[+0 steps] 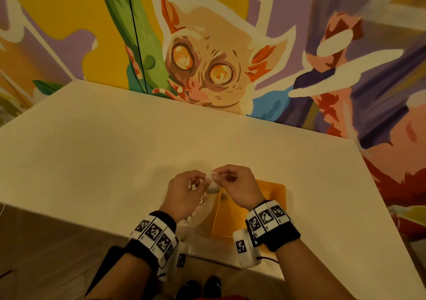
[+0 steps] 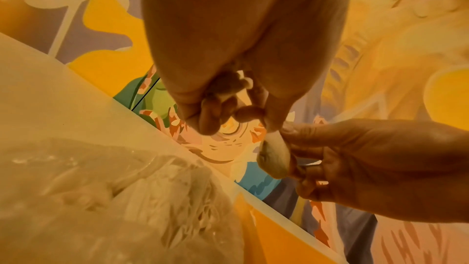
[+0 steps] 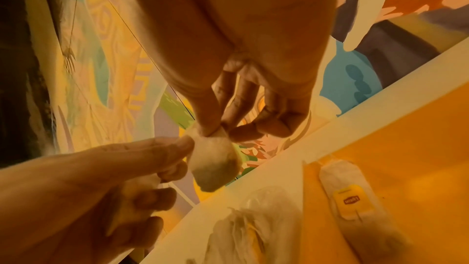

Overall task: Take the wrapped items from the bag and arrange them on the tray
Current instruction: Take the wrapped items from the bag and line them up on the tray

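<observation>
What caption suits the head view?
Both hands pinch a small white wrapped item above the yellow tray.

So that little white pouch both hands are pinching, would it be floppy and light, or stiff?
Probably floppy: the white pouch sags below the pinch of the left hand and right hand. Likely light, since fingertips alone hold it up. It looks thin, so it might tear if tugged apart.

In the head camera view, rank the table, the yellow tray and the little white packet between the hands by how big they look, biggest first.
1. Table, by far the largest.
2. Tray, partly hidden by the right hand.
3. Packet, pinched by both hands; the left hand covers part of it, yet it is clearly smallest.
</observation>
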Tool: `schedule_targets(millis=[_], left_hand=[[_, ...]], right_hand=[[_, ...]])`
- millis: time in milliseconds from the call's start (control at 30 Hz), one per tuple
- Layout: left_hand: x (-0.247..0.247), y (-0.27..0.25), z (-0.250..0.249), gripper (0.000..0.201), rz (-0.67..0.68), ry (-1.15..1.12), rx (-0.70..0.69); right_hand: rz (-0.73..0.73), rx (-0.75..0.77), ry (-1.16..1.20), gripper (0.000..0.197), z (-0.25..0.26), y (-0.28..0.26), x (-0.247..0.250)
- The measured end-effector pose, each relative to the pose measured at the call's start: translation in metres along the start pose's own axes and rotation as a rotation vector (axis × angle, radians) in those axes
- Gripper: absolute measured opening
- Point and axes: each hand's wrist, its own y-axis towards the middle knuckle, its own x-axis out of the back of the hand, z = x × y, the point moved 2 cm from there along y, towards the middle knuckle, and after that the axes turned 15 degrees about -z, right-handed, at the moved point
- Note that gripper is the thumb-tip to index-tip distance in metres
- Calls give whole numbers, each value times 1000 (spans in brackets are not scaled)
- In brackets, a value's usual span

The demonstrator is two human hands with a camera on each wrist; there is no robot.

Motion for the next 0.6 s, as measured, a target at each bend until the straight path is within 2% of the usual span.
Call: schedule_targets(millis=[233,433,600], left_hand=[[1,2,0,8,-81,-46,10],[1,4,-2,5,-46,-41,-14],[0,4,-3,7,-70,-55,0]], right_hand=[[23,-21,-12,7,-12,-5,-3],[26,-14,-1,9,-12,-6,-3],[43,13,-76,12,-16,-7,-4]])
